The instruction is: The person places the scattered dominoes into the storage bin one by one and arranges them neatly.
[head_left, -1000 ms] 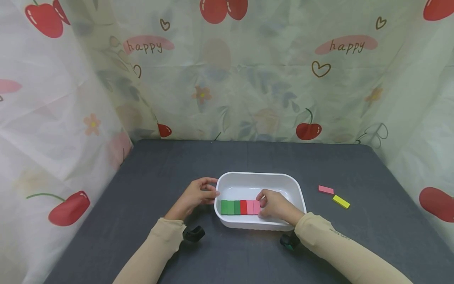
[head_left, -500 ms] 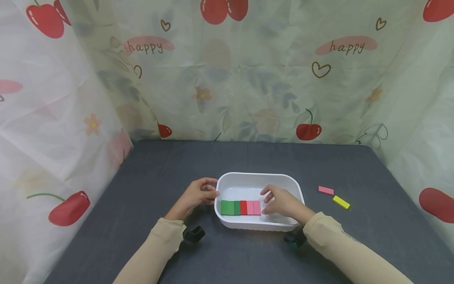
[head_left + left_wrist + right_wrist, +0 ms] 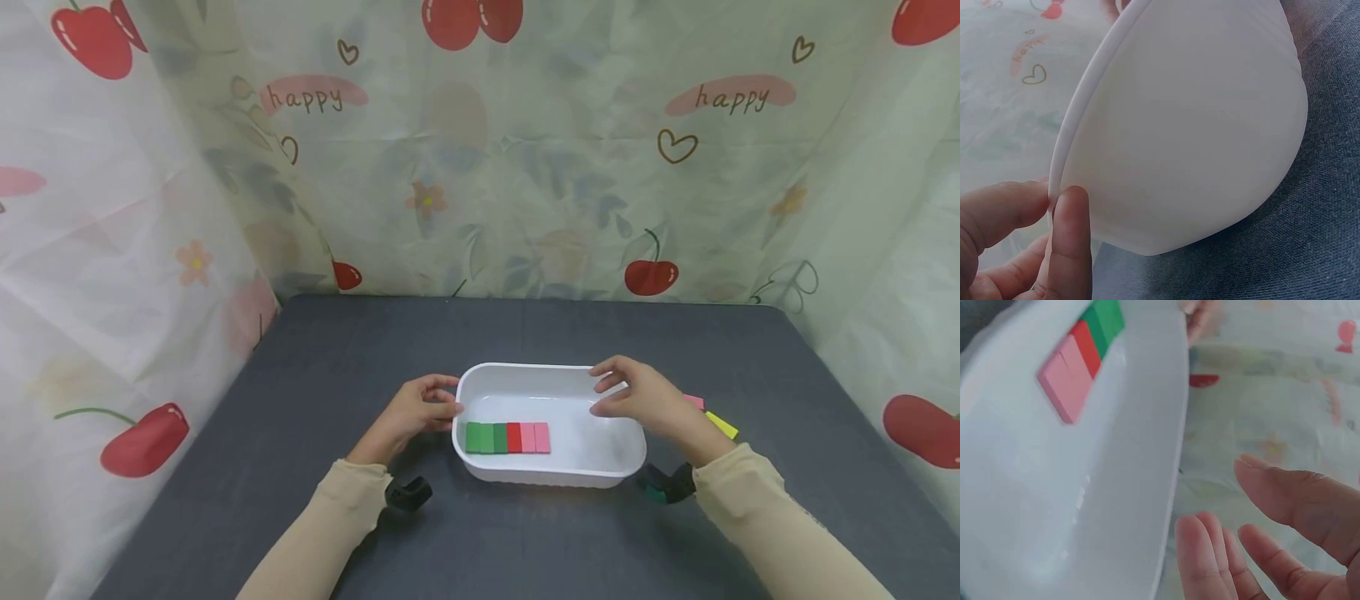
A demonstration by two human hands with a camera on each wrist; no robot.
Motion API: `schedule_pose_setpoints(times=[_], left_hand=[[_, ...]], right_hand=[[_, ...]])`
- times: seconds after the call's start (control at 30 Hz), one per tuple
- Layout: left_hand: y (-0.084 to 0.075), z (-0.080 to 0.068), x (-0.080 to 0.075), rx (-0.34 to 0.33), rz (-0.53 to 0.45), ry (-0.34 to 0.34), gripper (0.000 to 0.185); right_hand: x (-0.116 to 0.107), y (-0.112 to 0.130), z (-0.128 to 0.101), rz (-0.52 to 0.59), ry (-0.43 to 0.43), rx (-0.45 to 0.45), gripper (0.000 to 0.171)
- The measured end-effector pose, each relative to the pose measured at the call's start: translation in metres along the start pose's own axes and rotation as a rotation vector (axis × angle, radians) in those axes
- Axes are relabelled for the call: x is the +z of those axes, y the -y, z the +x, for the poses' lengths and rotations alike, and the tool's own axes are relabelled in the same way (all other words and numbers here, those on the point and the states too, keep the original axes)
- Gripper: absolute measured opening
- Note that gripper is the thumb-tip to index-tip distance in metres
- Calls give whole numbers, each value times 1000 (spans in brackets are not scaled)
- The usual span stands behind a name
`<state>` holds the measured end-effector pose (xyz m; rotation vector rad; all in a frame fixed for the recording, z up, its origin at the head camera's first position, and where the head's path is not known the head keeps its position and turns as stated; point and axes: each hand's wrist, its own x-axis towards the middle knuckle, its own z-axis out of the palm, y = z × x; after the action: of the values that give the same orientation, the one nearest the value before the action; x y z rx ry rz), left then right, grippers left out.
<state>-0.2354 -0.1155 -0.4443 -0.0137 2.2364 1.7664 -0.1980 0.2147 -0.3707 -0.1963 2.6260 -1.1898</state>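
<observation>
The left hand [image 3: 408, 414] pinches the white tray's [image 3: 551, 478] left rim on the bench, steadying it; the right hand [image 3: 645, 398] hovers empty, fingers relaxed, above the right rim, apparently between placements, the next move likely requiring the pink block [image 3: 694, 402] beyond.

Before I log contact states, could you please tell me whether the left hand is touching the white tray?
Touching. The left wrist view shows the left hand with thumb and fingertip pinching the rim of the white tray.
</observation>
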Motion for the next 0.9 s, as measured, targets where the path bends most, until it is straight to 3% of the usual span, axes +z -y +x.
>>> schedule_pose_setpoints(times=[0.47, 0.9], left_hand=[[0, 1, 0, -2, -6, -1, 49], [1, 2, 1, -16, -27, 6, 48]], right_hand=[[-56, -29, -13, 93, -85, -19, 59], [-70, -74, -2, 84, -149, -45, 56]])
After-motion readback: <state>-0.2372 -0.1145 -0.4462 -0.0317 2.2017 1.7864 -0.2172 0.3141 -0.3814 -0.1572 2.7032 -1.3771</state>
